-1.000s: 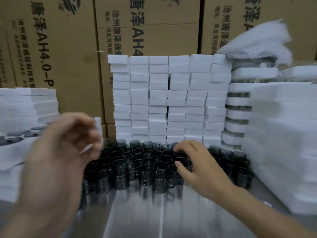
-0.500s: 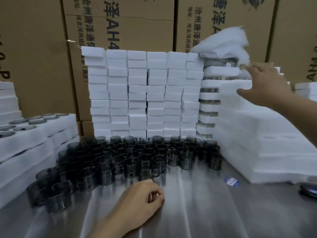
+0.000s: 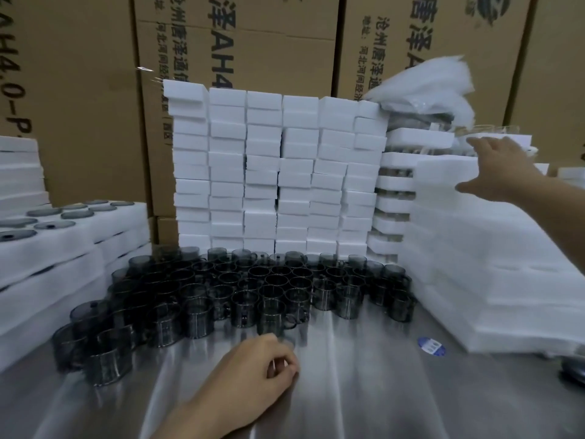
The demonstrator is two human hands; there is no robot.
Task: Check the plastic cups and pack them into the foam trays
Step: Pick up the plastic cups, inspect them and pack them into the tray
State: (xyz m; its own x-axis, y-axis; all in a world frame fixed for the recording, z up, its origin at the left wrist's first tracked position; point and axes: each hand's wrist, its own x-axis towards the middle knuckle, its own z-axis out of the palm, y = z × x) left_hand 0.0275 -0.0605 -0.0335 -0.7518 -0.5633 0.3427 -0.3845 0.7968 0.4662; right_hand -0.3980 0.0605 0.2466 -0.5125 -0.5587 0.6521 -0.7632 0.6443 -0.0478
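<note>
My right hand (image 3: pixel 497 166) is up high, fingers out straight, at the top of the pile of foam trays (image 3: pixel 493 248). My left hand (image 3: pixel 262 365) is curled on the tabletop (image 3: pixel 364 391), just by the dark cups (image 3: pixel 269 289). I cannot tell if it holds anything.

Bare left hand (image 3: pixel 256 372), bare right hand (image 3: pixel 498 167)

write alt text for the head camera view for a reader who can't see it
A person's right hand reaches, fingers straight, to the top of a foam tray stack on the right, while the left hand rests curled on a steel table. Dozens of dark clear cups crowd the table before a wall of white foam blocks and cardboard boxes.
</note>
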